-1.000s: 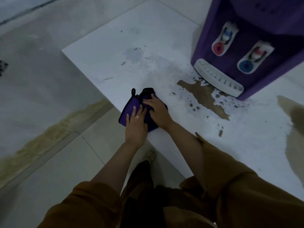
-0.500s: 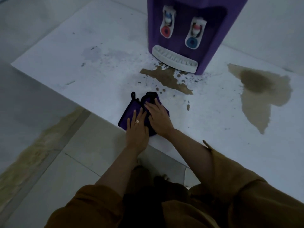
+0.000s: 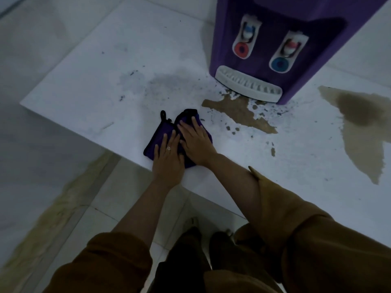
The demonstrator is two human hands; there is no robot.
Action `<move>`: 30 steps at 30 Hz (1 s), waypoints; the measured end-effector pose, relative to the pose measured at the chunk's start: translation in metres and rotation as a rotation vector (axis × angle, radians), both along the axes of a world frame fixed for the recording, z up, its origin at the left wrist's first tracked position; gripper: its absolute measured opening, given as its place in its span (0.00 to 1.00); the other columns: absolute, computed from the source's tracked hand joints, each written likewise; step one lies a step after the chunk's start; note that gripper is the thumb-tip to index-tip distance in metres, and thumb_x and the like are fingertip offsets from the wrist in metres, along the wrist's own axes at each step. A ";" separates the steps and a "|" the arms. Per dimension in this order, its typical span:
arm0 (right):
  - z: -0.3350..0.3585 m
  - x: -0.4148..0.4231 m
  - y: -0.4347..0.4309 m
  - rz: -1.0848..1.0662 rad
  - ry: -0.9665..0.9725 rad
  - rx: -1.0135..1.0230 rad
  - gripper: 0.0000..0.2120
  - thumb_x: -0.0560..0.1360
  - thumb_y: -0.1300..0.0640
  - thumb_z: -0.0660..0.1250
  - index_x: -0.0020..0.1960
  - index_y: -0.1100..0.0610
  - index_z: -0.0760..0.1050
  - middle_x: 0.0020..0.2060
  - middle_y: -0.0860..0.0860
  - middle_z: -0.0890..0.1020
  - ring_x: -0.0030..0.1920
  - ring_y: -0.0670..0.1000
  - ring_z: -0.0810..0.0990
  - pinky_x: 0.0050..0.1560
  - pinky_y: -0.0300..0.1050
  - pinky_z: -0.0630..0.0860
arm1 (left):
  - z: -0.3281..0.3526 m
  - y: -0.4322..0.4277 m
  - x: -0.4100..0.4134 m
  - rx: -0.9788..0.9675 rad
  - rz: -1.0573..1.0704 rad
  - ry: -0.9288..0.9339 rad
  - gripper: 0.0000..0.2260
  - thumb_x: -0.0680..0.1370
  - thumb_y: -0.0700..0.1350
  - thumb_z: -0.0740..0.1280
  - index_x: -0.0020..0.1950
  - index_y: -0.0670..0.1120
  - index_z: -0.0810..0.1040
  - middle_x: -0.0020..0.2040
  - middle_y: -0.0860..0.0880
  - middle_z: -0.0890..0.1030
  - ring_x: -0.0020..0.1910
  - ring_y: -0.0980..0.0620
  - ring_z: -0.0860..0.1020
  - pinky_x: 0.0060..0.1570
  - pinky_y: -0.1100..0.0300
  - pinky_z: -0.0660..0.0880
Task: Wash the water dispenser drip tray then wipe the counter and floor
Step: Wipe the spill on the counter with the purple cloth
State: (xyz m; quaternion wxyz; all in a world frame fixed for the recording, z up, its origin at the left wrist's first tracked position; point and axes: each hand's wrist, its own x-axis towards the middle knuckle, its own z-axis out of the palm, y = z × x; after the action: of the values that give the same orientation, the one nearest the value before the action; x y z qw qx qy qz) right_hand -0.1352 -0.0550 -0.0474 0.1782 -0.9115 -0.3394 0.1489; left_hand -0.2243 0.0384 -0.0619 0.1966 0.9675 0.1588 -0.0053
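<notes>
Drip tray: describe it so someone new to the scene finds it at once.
Find the purple water dispenser on the white counter. At its base sits the drip tray. It alone is a wide white slotted strip, with a brown spill just in front.

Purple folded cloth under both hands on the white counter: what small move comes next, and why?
Probably slide the purple folded cloth forward and right into the brown puddle. Both the left hand and right hand lie flat on it, and that puddle sits just beyond, in front of the white slotted drip tray.
</notes>
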 end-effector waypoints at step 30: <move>-0.003 -0.063 -0.197 -0.205 -0.052 -0.062 0.24 0.82 0.52 0.49 0.77 0.54 0.51 0.77 0.49 0.53 0.77 0.55 0.43 0.75 0.48 0.42 | 0.006 -0.174 -0.030 -0.005 -0.138 0.158 0.26 0.81 0.47 0.51 0.77 0.52 0.45 0.78 0.54 0.42 0.77 0.47 0.38 0.73 0.44 0.37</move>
State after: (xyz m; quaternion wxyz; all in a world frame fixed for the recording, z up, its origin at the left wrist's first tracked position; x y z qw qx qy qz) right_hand -0.1978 -0.2516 -0.0508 0.1551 -0.9502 -0.2440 0.1164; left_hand -0.2546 -0.1358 -0.0557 0.1850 0.9722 0.1069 -0.0956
